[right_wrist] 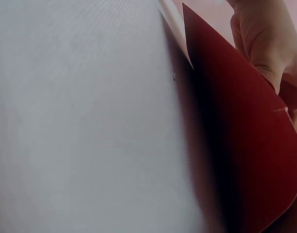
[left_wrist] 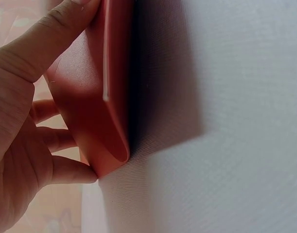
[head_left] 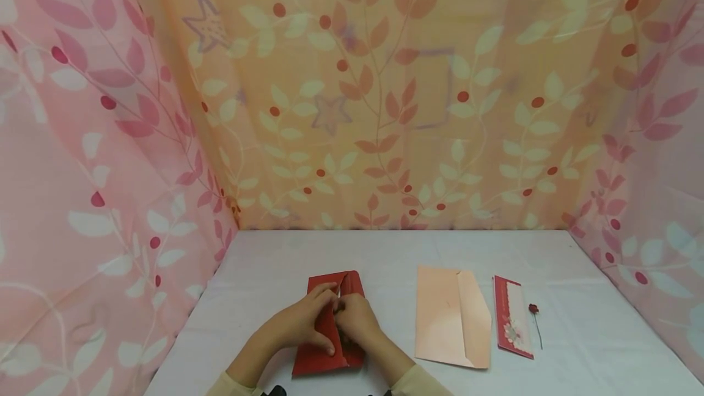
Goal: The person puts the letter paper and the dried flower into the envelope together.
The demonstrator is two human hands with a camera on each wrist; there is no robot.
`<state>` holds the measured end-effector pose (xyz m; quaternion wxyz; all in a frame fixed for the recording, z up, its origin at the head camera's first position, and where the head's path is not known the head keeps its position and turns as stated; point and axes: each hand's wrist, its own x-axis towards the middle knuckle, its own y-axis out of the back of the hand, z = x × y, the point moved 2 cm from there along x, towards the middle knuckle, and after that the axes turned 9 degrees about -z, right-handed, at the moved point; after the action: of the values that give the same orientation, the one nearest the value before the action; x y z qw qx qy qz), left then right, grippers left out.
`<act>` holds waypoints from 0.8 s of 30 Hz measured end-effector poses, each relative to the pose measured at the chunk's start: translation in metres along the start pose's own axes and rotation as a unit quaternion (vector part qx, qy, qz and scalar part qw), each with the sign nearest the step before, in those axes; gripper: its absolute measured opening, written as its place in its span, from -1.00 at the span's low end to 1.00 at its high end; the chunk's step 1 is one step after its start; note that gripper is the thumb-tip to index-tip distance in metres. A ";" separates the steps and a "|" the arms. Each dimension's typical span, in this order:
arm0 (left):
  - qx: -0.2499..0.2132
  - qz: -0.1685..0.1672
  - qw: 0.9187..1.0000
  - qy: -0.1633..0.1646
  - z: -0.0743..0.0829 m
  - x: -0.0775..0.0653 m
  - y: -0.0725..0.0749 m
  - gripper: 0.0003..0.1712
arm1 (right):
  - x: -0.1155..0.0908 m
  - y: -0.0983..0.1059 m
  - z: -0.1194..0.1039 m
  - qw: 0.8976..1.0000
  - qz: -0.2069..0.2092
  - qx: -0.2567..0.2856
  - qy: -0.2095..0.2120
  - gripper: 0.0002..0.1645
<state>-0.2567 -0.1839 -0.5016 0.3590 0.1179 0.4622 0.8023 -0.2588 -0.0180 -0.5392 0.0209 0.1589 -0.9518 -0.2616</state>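
Both hands are on a red envelope (head_left: pixel 330 356) at the middle front of the white table, its flap side facing right and standing partly raised. My left hand (head_left: pixel 308 322) spans the envelope's body and grips it, thumb on the near face and fingertips (left_wrist: pixel 75 170) at the far edge. Curled fingers of my right hand (head_left: pixel 356 321) hold the envelope at its opening, beside the left fingers; the right fingertips are hidden. In the right wrist view the red flap (right_wrist: pixel 255 131) fills the right side, with the left thumb (right_wrist: pixel 267 65) behind it.
A peach envelope (head_left: pixel 440 316) lies right of the hands, its flap unfolded to the right. Farther right are a red and white card (head_left: pixel 513 316) with a flower print and a small dried red rose (head_left: pixel 534 309) on a thin stem. Patterned curtains (head_left: pixel 379 90) surround the table.
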 end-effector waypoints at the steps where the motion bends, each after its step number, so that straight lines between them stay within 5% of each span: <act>1: 0.001 0.000 1.000 -0.002 0.000 0.000 0.000 -0.19 | 0.000 0.000 0.000 1.000 0.000 -0.007 0.002 -0.72; 18: 0.009 0.000 1.000 -0.003 -0.001 0.000 -0.002 -0.19 | -0.004 0.003 -0.004 0.997 0.011 -0.067 0.031 -0.69; 24: 0.013 0.001 1.000 0.000 0.000 0.001 -0.002 -0.15 | -0.010 0.011 -0.004 0.998 -0.031 -0.003 0.056 -0.77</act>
<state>-0.2560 -0.1825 -0.5036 0.3568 0.1228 0.4723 0.7966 -0.2515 -0.0082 -0.5295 0.0664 0.2024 -0.9429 -0.2561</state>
